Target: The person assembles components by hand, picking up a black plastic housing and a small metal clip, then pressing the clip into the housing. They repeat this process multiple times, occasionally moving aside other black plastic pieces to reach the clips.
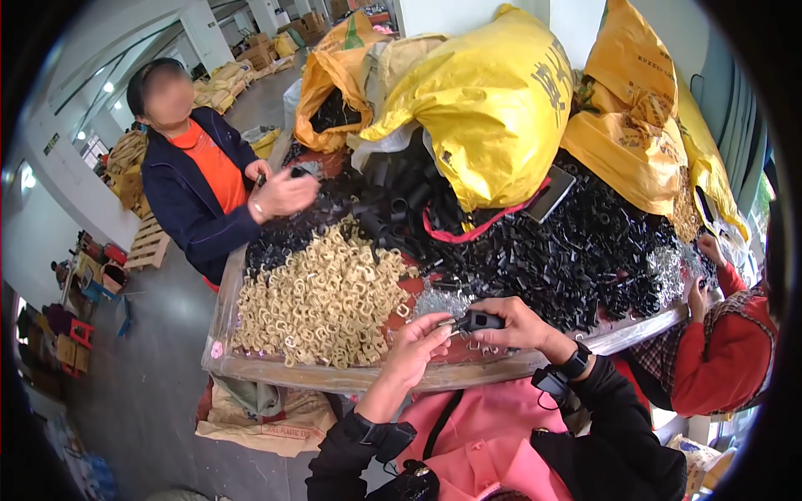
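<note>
My right hand (525, 324) is closed round a black plastic part (481, 321) with a hole near its end. Close beside it, my left hand (418, 344) pinches a small metal piece (451, 323) against the tip of that part; its exact shape is too small to tell. Both hands are above the near edge of the table (468, 372). Just beyond them lies a small heap of shiny metal pieces (441, 301). To the left of my left hand spreads a large pile of beige ring-like pieces (322, 292).
Black plastic parts (535, 267) cover much of the table. A full yellow sack (493, 108) leans over them, with orange sacks (626, 117) on either side. One co-worker (200, 175) stands at the far left; another person's red sleeve (702, 376) is at the right.
</note>
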